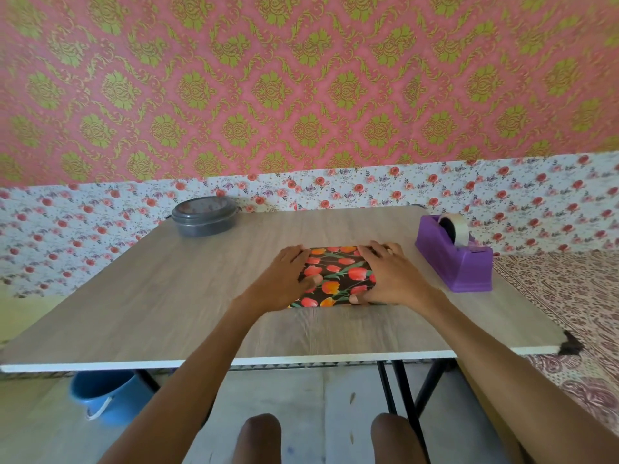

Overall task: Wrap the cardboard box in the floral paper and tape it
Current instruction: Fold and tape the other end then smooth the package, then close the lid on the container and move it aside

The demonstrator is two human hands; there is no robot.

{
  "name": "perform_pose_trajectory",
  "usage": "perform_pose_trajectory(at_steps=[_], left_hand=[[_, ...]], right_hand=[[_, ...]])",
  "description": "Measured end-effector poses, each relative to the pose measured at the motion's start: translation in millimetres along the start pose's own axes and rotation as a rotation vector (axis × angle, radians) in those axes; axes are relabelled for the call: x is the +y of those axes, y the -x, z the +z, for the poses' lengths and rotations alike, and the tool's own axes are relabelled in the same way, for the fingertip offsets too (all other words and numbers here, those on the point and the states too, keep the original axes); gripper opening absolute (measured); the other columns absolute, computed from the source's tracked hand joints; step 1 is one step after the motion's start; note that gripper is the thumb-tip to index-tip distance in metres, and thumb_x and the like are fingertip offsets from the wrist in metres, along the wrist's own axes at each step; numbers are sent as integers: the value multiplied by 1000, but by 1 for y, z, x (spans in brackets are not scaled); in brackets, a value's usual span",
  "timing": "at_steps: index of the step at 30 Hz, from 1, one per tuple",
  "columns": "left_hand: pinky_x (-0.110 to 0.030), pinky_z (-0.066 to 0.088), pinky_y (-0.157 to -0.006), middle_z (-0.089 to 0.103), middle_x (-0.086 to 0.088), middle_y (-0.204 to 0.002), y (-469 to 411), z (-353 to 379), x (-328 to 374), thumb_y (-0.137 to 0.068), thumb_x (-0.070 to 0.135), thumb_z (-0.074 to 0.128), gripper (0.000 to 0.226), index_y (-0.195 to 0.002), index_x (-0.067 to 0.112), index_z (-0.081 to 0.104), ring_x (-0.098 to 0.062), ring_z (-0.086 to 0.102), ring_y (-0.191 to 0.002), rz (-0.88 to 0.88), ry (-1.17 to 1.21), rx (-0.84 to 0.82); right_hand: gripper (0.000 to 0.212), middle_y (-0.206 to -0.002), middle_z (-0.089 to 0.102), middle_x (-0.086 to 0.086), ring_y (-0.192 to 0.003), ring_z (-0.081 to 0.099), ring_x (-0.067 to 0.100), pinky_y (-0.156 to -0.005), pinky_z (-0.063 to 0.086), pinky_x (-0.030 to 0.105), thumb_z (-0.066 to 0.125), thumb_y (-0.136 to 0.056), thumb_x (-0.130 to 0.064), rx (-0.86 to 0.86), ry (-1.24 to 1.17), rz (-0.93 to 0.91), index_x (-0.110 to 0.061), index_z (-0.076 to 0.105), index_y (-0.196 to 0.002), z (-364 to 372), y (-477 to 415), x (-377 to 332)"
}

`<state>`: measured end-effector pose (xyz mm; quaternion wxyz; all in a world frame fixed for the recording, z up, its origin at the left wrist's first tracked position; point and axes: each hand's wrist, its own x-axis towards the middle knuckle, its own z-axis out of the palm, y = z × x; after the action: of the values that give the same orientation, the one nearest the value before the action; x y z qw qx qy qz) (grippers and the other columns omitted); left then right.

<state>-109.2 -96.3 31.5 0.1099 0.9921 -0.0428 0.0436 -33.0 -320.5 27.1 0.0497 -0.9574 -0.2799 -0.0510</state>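
The box (336, 276) lies in the middle of the wooden table (187, 296), covered in black floral paper with red and orange tulips; no bare cardboard shows. My left hand (284, 279) holds its left side, fingers over the far edge and thumb on top. Over on the right side my right hand (390, 274) does the same, with its thumb at the near edge. A purple tape dispenser (455, 254) with a roll of clear tape stands to the right of the box, apart from my hands.
A grey lidded round container (204, 216) sits at the table's far left. A blue bucket (107, 396) stands on the floor under the left of the table. Black table legs (402, 413) cross near my knees. A patterned cloth (576, 313) lies to the right.
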Motion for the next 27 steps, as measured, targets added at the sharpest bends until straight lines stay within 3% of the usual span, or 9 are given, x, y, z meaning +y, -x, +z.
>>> perform_pose_trajectory(at_steps=[3, 5, 8, 12, 15, 17, 21, 24, 27], left_hand=[[-32, 37, -109, 35, -1, -151, 8, 12, -1, -92, 56, 52, 71, -148, 18, 31, -22, 37, -138, -36, 232, 195], [-22, 46, -93, 47, 11, -130, 18, 21, -3, -84, 51, 68, 74, -143, 21, 36, -10, 51, -118, -138, 510, 305], [-26, 49, -93, 56, 14, -129, 23, 36, -12, -78, 52, 74, 78, -143, 30, 36, -12, 58, -116, -218, 757, 270], [-29, 50, -95, 56, 11, -135, 23, 37, -13, -81, 52, 71, 76, -144, 31, 33, -16, 57, -122, -209, 828, 222], [-40, 42, -106, 34, 5, -153, 24, 17, -17, -90, 50, 56, 79, -153, 26, 17, -23, 40, -138, -198, 909, 178], [-46, 38, -110, 35, -3, -154, 19, -1, -27, -92, 56, 45, 68, -151, 26, 28, -26, 39, -139, -236, 928, 279], [-35, 52, -94, 69, 1, -113, -1, -32, -56, -98, 44, 48, 35, -117, 19, 63, -16, 65, -104, -218, 896, 386], [-27, 51, -87, 70, 4, -106, -21, -38, -95, -98, 21, 57, 14, -101, 16, 70, -14, 66, -96, -243, 708, 397], [-25, 46, -88, 69, -2, -114, -33, -35, -153, -97, 20, 59, 16, -108, 15, 69, -16, 63, -99, -304, 446, 364]], right_hand=[[114, -163, 15, 7, -148, 17, 26, -117, 27, 40, 77, -72, -60, 90, -205, 77, -15, 15, -157, 13, 8, 7], [112, -155, 31, 9, -142, 32, 25, -110, 36, 40, 81, -69, -56, 161, -330, 114, -13, 22, -154, 21, 13, 10], [107, -136, 56, 3, -126, 53, 23, -101, 47, 40, 86, -64, -54, 260, -454, 126, -16, 30, -146, 26, 19, 9], [132, -152, 40, 5, -138, 42, 25, -111, 39, 41, 84, -63, -59, 113, -559, 121, -13, 3, -157, 15, 21, 12], [121, -163, 14, 6, -151, 15, 29, -119, 26, 49, 71, -69, -73, 128, -570, 103, -19, 9, -156, -8, 19, 18], [94, -161, 22, 3, -149, 21, 22, -118, 27, 41, 66, -82, -62, 250, -596, 78, -18, 26, -154, -31, 15, 14], [45, -134, 56, -10, -120, 47, 2, -95, 31, 19, 65, -91, -43, 283, -745, -61, -20, 58, -129, -65, -18, -28], [36, -126, 60, -8, -109, 50, 1, -88, 35, 16, 67, -92, -34, 178, -702, -162, -17, 62, -124, -63, -69, -69], [36, -122, 64, 1, -106, 58, 10, -91, 45, 23, 70, -91, -27, 131, -550, -237, -12, 62, -123, -52, -136, -116]])
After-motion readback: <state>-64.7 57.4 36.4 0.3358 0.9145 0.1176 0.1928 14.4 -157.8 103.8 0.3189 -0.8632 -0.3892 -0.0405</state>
